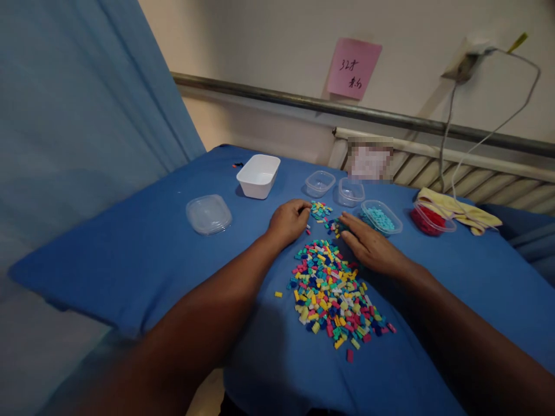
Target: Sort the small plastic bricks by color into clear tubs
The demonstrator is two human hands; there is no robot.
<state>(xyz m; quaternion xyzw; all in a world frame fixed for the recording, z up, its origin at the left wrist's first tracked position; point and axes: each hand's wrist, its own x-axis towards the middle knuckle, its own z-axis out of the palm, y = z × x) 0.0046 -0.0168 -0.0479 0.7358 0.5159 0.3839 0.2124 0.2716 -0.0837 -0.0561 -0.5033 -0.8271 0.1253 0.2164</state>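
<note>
On the blue sheet lies a large pile of small toy building bricks (332, 289) in yellow, pink, teal, white and dark blue. Beyond it is a smaller group of bricks (321, 211), with my hands on either side. My left hand (288, 222) rests at its left edge, fingers loosely curved and thumb apart; no brick shows in it. My right hand (368, 245) is open, palm down, fingers stretched toward the group's right side. It covers part of the bricks there. A clear tub of light blue bricks (380, 218) stands just beyond my right hand.
A white bin (258, 178) and two clear tubs, one left (320, 184) and one right (351, 192), stand at the back. A clear lid (208, 214) lies left. Red pieces (427, 221) fill another tub beside a yellow cloth (459, 209). A radiator (416, 156) lines the wall.
</note>
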